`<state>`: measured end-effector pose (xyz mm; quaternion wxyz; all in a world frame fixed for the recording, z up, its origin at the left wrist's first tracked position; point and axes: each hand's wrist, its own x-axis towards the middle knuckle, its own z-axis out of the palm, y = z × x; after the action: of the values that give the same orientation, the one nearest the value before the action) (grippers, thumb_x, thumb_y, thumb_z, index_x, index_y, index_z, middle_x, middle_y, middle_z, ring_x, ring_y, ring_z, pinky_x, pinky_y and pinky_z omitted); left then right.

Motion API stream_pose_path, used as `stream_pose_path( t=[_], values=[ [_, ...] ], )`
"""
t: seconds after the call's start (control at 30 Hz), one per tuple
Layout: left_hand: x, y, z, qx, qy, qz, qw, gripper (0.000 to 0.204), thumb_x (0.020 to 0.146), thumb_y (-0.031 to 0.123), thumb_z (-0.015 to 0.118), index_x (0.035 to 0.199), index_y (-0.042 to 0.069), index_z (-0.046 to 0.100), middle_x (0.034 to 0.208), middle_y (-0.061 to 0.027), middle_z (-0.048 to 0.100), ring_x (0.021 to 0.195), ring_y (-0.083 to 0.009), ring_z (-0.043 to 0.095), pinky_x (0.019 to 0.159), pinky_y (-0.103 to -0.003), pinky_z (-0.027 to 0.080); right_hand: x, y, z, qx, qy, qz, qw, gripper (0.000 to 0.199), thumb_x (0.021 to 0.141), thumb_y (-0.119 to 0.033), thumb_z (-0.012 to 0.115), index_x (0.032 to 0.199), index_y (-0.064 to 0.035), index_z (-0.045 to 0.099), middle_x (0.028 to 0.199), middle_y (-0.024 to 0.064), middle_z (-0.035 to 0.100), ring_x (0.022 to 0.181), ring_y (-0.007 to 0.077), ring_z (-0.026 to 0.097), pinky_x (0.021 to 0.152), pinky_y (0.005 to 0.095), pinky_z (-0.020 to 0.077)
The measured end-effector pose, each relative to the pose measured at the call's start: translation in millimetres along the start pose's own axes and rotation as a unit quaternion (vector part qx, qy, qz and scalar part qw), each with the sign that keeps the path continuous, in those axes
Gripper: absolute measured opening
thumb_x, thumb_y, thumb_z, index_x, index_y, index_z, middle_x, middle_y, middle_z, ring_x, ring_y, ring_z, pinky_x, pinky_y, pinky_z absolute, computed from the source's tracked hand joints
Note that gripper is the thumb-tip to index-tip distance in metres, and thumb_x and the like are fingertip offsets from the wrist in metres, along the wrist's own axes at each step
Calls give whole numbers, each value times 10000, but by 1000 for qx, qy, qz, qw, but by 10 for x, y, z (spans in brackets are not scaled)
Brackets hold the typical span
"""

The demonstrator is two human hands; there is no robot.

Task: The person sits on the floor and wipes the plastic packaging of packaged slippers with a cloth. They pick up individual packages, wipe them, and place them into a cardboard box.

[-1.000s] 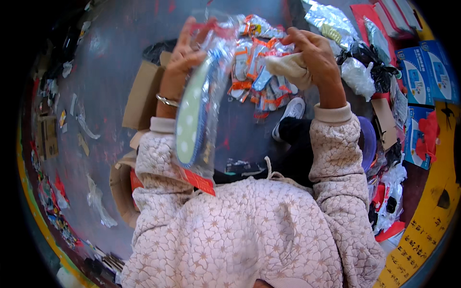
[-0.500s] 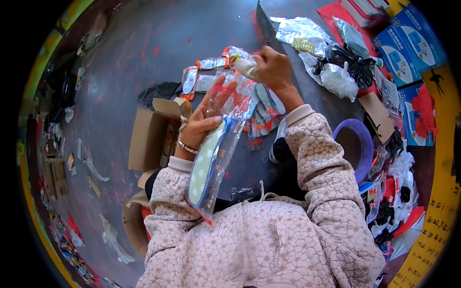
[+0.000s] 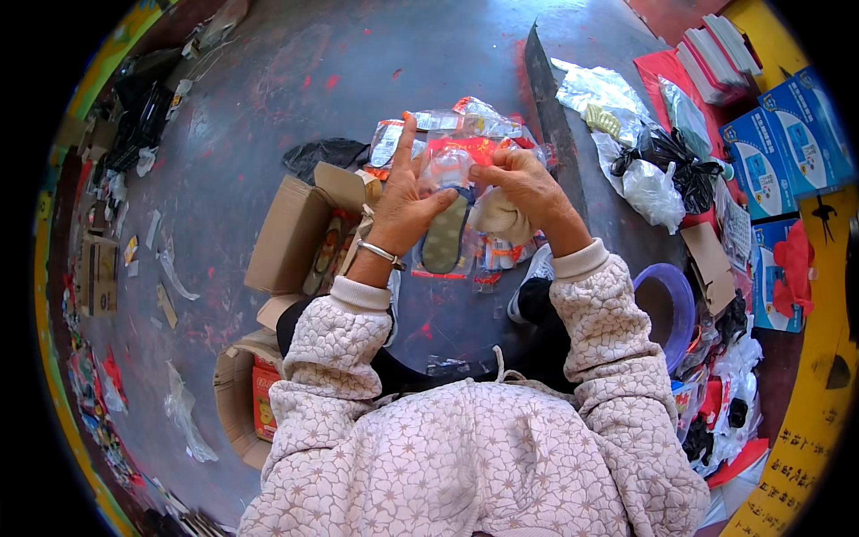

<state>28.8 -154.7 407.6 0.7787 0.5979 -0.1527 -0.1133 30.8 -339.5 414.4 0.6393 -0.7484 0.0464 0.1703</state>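
Curling the right hand (image 3: pixel 528 188) around a soft cream-coloured wad (image 3: pixel 499 217), with thumb and forefinger close together at the upper part of a clear plastic package (image 3: pixel 445 228) containing a dark-rimmed green insole with paler dots. Having that package between both hands. Spreading the left hand (image 3: pixel 400 210), stretching its forefinger toward twelve o'clock and laying its thumb over the package's upper left edge; showing too little of its other fingers to tell whether gripping underneath. Facing, outward from the package, orange-and-white plastic packets (image 3: pixel 387 141) toward eleven, a shiny silver sheet (image 3: pixel 608 89) toward two, a round purple plastic tub (image 3: pixel 683 315) toward four, an open brown cardboard box (image 3: pixel 279 233) toward nine.
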Motion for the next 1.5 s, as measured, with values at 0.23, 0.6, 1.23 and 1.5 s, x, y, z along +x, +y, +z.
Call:
stream_pose_path(
  t=[0.23, 0.6, 1.23, 1.5],
  values=[
    [-17, -119, -97, -39, -27, -144, 988, 268, 904, 232, 544, 993, -8, 621, 934, -26, 630, 842, -77, 558, 740, -217, 446, -19, 0, -5, 13, 3, -51, 999, 286, 866, -245, 568, 884, 31, 641, 680, 63, 625, 608, 101, 578, 566, 239, 467],
    [-12, -250, -147, -120, -4, -191, 974, 352, 958, 275, 412, 1008, -7, 617, 896, -62, 639, 764, -98, 604, 650, -230, 504, -167, -97, -11, 34, -44, -29, 998, 251, 852, -215, 581, 954, 13, 605, 782, 73, 638, 661, 114, 597, 610, 257, 490],
    [-7, 101, -5, -137, 34, -151, 978, 205, 905, 222, 525, 1021, 71, 599, 801, 26, 615, 661, -30, 527, 530, -179, 408, -236, -60, 60, 279, -61, -60, 956, 270, 763, 5, 587, 1031, -30, 587, 740, 24, 619, 555, 91, 590, 484, 217, 480],
    [-43, 188, -31, -52, 43, -33, 997, 174, 827, 45, 515, 969, 52, 615, 816, 6, 571, 724, -37, 513, 570, -164, 433, -321, -160, 64, 405, -49, 15, 913, 184, 808, 39, 505, 956, -49, 571, 765, 43, 610, 629, 121, 606, 549, 246, 517]
  ],
)
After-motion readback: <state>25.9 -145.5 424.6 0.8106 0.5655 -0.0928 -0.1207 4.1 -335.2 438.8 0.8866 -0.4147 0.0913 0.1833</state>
